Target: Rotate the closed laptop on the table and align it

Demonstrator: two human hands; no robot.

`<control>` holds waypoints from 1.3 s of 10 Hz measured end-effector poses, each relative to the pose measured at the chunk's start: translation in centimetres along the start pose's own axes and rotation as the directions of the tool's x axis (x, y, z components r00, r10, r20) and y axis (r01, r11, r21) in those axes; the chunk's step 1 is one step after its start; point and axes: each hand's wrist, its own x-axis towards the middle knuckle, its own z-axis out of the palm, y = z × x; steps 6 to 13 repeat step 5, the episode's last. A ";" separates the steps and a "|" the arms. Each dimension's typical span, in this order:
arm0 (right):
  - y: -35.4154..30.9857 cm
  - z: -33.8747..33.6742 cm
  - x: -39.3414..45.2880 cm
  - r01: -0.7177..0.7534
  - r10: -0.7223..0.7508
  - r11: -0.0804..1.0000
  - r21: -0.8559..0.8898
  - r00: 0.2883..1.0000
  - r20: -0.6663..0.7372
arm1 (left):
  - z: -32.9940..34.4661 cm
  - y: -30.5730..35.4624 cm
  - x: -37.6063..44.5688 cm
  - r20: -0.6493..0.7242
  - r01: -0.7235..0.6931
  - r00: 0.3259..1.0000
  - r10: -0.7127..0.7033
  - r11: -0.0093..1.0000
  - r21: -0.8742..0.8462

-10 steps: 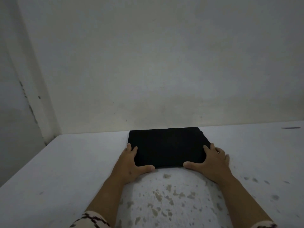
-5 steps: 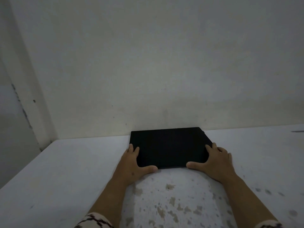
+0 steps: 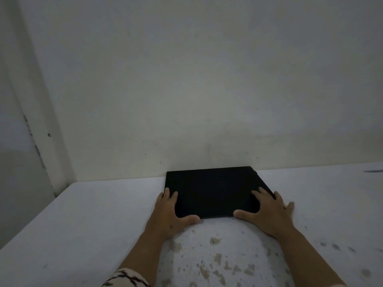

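Note:
A closed black laptop (image 3: 213, 189) lies flat on the white table (image 3: 83, 224), its far edge close to the wall. My left hand (image 3: 169, 214) grips the near left corner, fingers along the left side and thumb along the front edge. My right hand (image 3: 267, 212) holds the near right corner, fingers spread on the lid and thumb against the front edge. The laptop's near corners are hidden under my hands.
A pale wall (image 3: 207, 90) rises right behind the laptop. The table's left edge (image 3: 31, 224) drops off beside a wall corner. Brownish stains (image 3: 215, 241) mark the tabletop near me. A dark mark (image 3: 373, 171) lies at the far right.
My right hand's fingers have slid further onto the lid. The laptop and my left hand hold about the same place; the view has shifted slightly.

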 end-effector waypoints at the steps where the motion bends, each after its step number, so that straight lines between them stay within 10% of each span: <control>1: -0.5 -0.1 -0.5 0.005 -0.005 1.000 0.025 1.000 0.003 | -0.2 0.3 -0.1 -0.007 0.005 1.000 -0.005 0.999 -0.042; 13: -7.4 -1.6 -1.7 0.213 -0.222 0.970 0.118 0.973 0.068 | -3.2 1.6 -2.2 -0.077 -0.099 0.992 0.097 0.995 -0.032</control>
